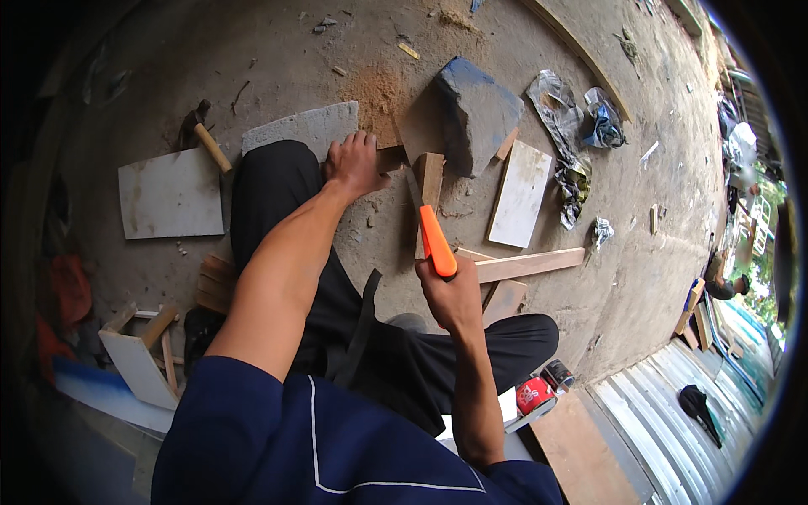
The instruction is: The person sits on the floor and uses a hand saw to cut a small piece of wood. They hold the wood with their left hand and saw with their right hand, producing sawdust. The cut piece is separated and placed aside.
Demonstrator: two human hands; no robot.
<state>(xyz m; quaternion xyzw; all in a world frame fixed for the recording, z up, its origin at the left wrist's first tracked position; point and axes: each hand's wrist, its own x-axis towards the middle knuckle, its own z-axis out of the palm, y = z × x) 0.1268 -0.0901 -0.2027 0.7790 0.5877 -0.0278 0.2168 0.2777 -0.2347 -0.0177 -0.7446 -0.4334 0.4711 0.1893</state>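
From where I stand I count one handsaw with a bright orange handle [436,242] at the centre of the frame; the right hand [452,293] has its grip wrapped round that handle. The left hand [354,164], up and left of it, pinches one brown wooden block [390,158]. One blue-grey stone block [478,116] sits at upper centre. Two white rectangular boards [172,195] flank the work on the floor [623,278], and one wooden-handled hammer [212,148] lies at upper left.

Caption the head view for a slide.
Right hand grips an orange-handled saw; left hand holds a wooden block near sawdust.
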